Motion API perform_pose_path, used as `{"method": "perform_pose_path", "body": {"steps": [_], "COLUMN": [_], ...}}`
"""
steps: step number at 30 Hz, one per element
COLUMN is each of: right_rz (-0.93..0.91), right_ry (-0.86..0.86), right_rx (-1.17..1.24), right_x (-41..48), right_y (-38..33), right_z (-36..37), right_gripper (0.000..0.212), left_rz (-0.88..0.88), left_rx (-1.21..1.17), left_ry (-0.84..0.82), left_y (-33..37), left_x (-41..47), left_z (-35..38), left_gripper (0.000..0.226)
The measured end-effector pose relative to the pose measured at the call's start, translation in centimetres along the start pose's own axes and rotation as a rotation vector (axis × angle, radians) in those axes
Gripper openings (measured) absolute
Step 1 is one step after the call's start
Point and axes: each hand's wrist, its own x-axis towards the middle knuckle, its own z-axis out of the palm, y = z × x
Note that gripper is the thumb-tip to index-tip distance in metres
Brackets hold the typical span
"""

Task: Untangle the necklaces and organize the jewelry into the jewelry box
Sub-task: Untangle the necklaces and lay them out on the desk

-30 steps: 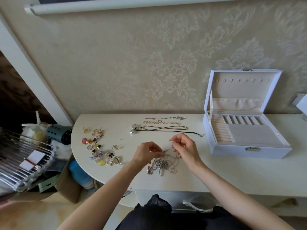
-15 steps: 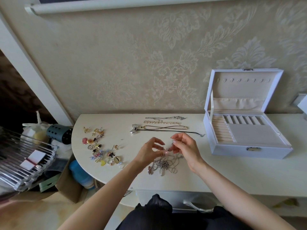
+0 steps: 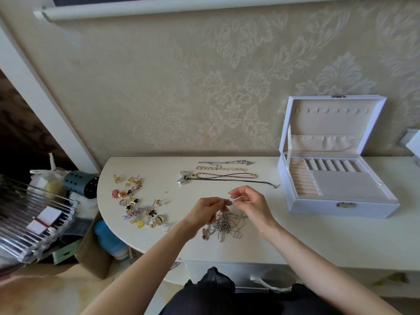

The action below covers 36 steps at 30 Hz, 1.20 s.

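Left grip (image 3: 208,210) and right grip (image 3: 252,205) each pinch a fine strand lifted from the tangled silver necklaces (image 3: 223,227). The tangle lies on the bench (image 3: 295,237), left of the open white jewelry box (image 3: 318,209).

1. We see the left hand (image 3: 205,209) and right hand (image 3: 252,204) pinching strands above the tangled silver chains (image 3: 221,227).
2. The open jewelry box (image 3: 336,178) sits on the desk (image 3: 295,235), well to their right.
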Motion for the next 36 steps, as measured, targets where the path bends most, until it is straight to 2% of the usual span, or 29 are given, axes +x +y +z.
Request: {"method": "perform_pose_path", "body": {"steps": [5,10,17,23,28,32,36], "right_rz": [-0.001,0.027,0.047,0.068,0.047,0.047,0.029], "right_ry": [-0.076,-0.024,-0.037,-0.084,-0.078,-0.058,-0.072], "right_rx": [-0.137,-0.189,-0.233,-0.251,-0.18,-0.003,0.042], "right_x": [-0.1,0.2,0.2,-0.4,-0.5,-0.6,-0.6], "right_y": [0.2,0.7,1.0,0.6,0.4,-0.2,-0.5], "right_z": [0.4,0.4,0.4,0.6,0.7,0.3,0.3], "right_gripper": [0.016,0.006,0.012,0.005,0.006,0.012,0.011], "left_rz": [-0.028,-0.049,0.006,0.016,-0.002,-0.063,-0.095], "left_rx": [-0.034,-0.039,0.013,-0.04,-0.067,-0.091,-0.054], "left_ry": [0.049,0.085,0.043,0.041,0.036,0.101,0.163], "left_y": [0.3,0.1,-0.1,-0.2,-0.1,-0.1,-0.4], "left_x": [0.1,0.1,0.0,-0.1,0.0,0.3,0.4], "left_z": [0.2,-0.1,-0.1,-0.5,-0.6,-0.6,-0.6], "left_gripper": [0.016,0.004,0.015,0.008,0.008,0.008,0.007]}}
